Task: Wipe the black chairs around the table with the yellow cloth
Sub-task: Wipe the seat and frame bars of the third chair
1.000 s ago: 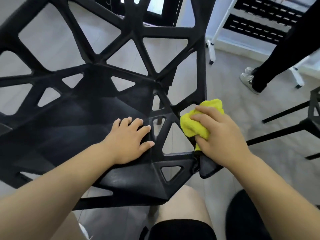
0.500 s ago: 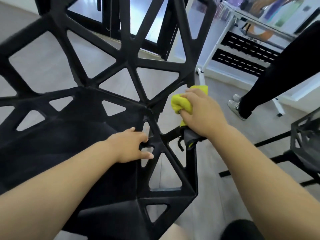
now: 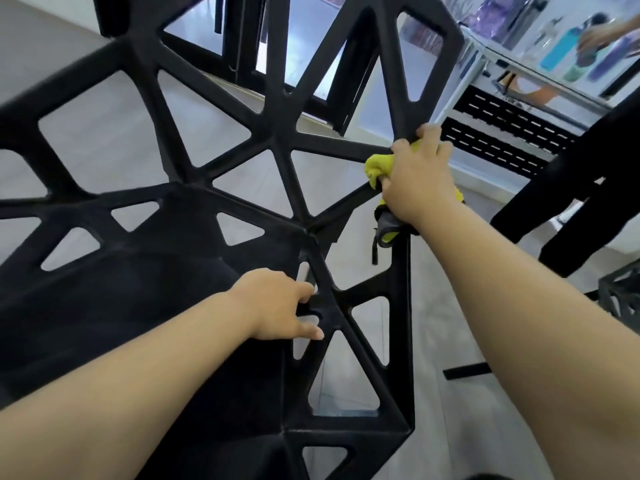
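The left hand (image 3: 277,303) sits closest, at the right edge of the seat of a black moulded plastic chair (image 3: 277,140) built from triangular open struts. Its fingers curl down into the cut-outs there and grip the frame, with the thumb lying along a strut. Further up, the right hand (image 3: 419,181) is closed round a bunched yellow fabric cloth (image 3: 375,166) and presses it against the chair's right upright, where two backrest struts meet it. Yellow folds stick out past the thumb. Pale grey floor (image 3: 104,126) shows through the openings. Beyond the chair stands a white-framed table (image 3: 450,95) with blurred bottles on it, a person's black-clad leg (image 3: 561,202) beside it, and part of a second black chair (image 3: 620,292) at the right edge.
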{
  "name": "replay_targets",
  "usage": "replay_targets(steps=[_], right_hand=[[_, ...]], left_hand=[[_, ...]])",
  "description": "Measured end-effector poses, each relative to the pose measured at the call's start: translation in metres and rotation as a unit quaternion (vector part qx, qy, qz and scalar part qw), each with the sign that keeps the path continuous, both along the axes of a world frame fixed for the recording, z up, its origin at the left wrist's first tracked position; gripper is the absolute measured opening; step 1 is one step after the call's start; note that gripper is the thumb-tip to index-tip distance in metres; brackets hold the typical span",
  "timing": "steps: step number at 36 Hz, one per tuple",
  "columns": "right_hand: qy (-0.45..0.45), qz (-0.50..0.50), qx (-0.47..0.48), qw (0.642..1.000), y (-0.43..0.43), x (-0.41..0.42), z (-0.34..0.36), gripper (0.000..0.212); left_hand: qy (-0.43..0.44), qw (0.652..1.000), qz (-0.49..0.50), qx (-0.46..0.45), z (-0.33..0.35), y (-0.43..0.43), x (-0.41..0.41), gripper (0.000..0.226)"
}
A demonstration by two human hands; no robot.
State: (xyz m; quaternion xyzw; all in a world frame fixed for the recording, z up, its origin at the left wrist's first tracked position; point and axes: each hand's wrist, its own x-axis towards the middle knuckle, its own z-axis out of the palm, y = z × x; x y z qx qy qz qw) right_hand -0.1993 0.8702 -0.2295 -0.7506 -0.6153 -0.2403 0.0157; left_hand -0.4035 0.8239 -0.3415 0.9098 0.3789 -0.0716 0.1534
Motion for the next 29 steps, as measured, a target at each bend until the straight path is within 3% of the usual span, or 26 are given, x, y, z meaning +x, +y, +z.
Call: replay_targets(steps=[6, 9, 13, 18, 22, 26, 29], right_hand=[[-0.053, 0.011, 0.125, 0.991, 0.002, -0.003, -0.013, 0.023], [-0.077, 0.021, 0.069, 0.994, 0.008, -0.004, -0.014, 0.028], [-0.147, 0.026, -0.009, 0.989, 0.009, -0.015, -0.012, 0.037], [-0.25, 0.1, -0.111, 0.957, 0.011, -0.037, -0.028, 0.035], [-0.219, 0.146, -0.197, 0.944, 0.013, -0.051, -0.057, 0.038], [-0.181, 0.12, -0.184, 0.959, 0.011, -0.049, -0.057, 0.038], [-0.194, 0.11, -0.087, 0.971, 0.012, -0.045, -0.036, 0.033]], left_hand=[[-0.055, 0.997, 0.024, -0.043, 0.006, 0.022, -0.006, 0.046], [-0.061, 0.997, 0.044, -0.012, 0.006, 0.039, -0.007, 0.059], [0.024, 0.997, 0.072, 0.003, 0.002, 0.055, -0.007, 0.075], [0.034, 0.996, 0.084, -0.012, -0.01, 0.065, -0.008, 0.066], [0.015, 0.996, 0.089, -0.012, -0.017, 0.072, -0.014, 0.064], [0.027, 0.995, 0.09, -0.036, -0.013, 0.078, -0.017, 0.063], [0.011, 0.992, 0.116, -0.048, 0.002, 0.083, -0.02, 0.056]])
